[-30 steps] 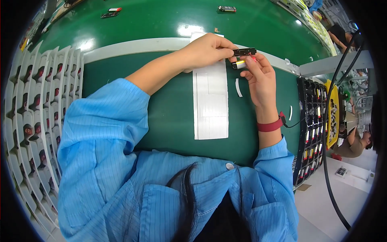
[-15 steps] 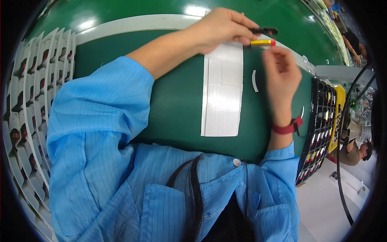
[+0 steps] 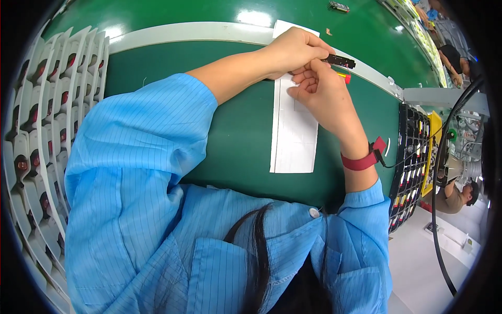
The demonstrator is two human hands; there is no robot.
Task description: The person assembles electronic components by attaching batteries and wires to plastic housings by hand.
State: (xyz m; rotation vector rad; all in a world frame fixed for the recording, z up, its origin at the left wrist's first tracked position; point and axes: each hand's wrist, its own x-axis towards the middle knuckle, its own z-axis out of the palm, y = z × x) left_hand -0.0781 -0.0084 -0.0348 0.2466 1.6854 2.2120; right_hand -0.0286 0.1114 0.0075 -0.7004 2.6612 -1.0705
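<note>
Over the far edge of the green mat, my left hand (image 3: pixel 300 49) is closed on a small black slotted part (image 3: pixel 340 61), whose end sticks out to the right past the fingers. Just below it shows the red and yellow tip of a small stick-shaped piece (image 3: pixel 345 78); the rest is covered by my fingers. My right hand (image 3: pixel 327 99) meets the left, its fingers curled and pinched beside the black part; what they pinch is hidden. Beneath both hands lies a white sheet (image 3: pixel 294 146) with faint cut lines, its upper part partly covered.
White racks (image 3: pixel 39 120) with dark and red parts stand at the left. A black compartment tray (image 3: pixel 410 172) of small pieces is at the right, before a yellow bin (image 3: pixel 432 152). A black cable (image 3: pixel 439 225) hangs there. A red wristband (image 3: pixel 361 161) circles my right wrist.
My right hand has moved left and up to meet my left hand. The view has shifted slightly, and the yellow and red piece is now mostly covered by fingers.
</note>
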